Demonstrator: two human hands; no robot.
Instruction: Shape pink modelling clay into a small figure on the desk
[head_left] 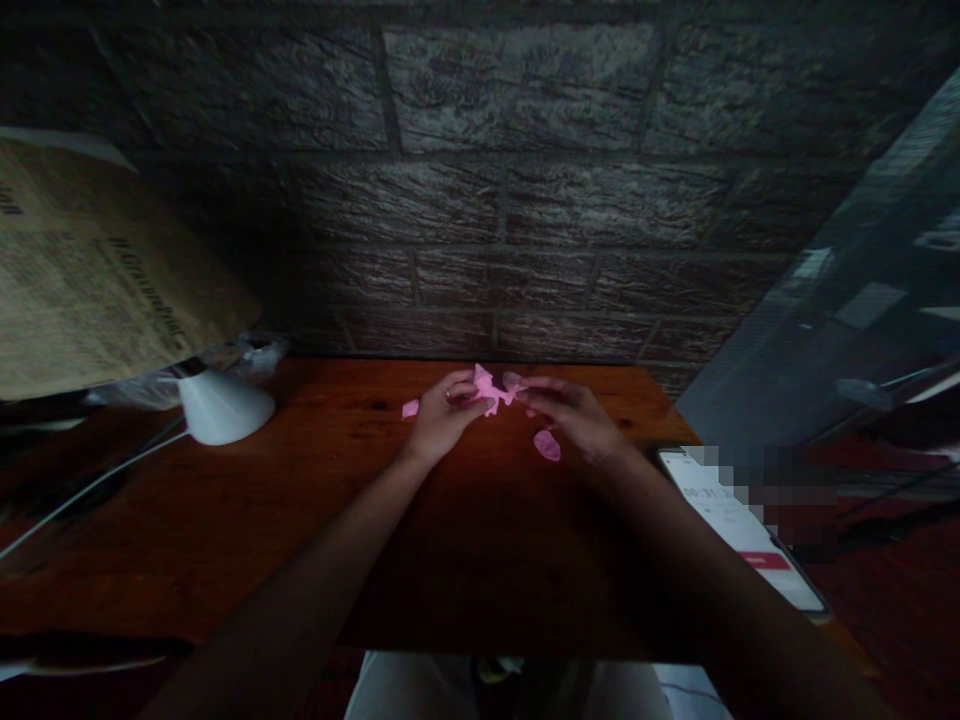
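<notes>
While the brick wall [517, 200] fills the far side of my view, I work above the wooden table [247, 500], with the newspaper-print lampshade [112, 270] off to the left and the lit phone [731, 530] lying near the table's right edge. My left hand [442, 415] is closed narrowly around the larger pink piece [486, 388], thumb on the near side, and my right hand [574, 415] pinches a smaller pink piece [512, 390] just beside it. Both are held toward the table's far edge, between my hands; whether they touch or are joined, I cannot tell. A rounded pink piece [547, 445] lies on the wood near my right hand, and a pink scrap [409, 409] lies just beside my left. I judge the step in hand to be fingertip work where the held pieces come close, and the next move seems to call for a steady left hold and small, light motions on the right.
</notes>
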